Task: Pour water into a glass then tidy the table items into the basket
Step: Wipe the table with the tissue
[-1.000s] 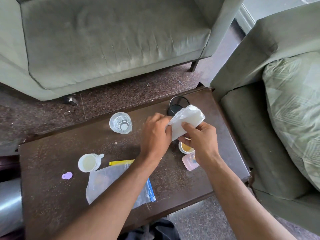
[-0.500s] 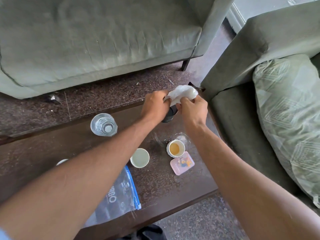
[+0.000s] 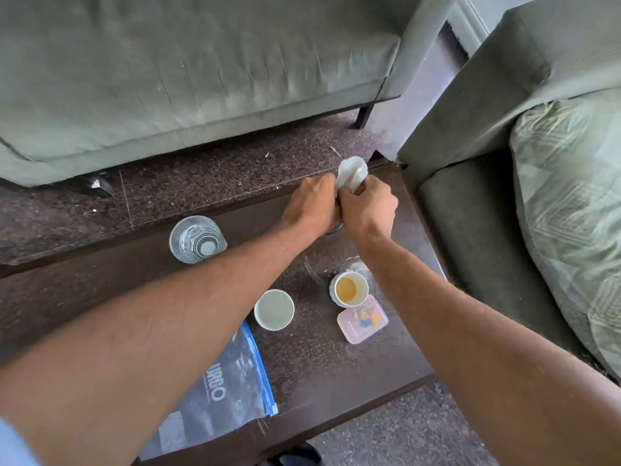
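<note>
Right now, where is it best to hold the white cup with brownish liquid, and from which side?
Probably round its side wall, from the left: the white cup with brownish liquid stands upright and open, so keep it level; the pink box crowds its near side.

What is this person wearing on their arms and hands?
The left hand and the right hand are bare: no gloves, no ring or watch in sight. The left forearm and right forearm are uncovered. A scrap of light blue sleeve shows above the left forearm, at the lower left corner.
</note>
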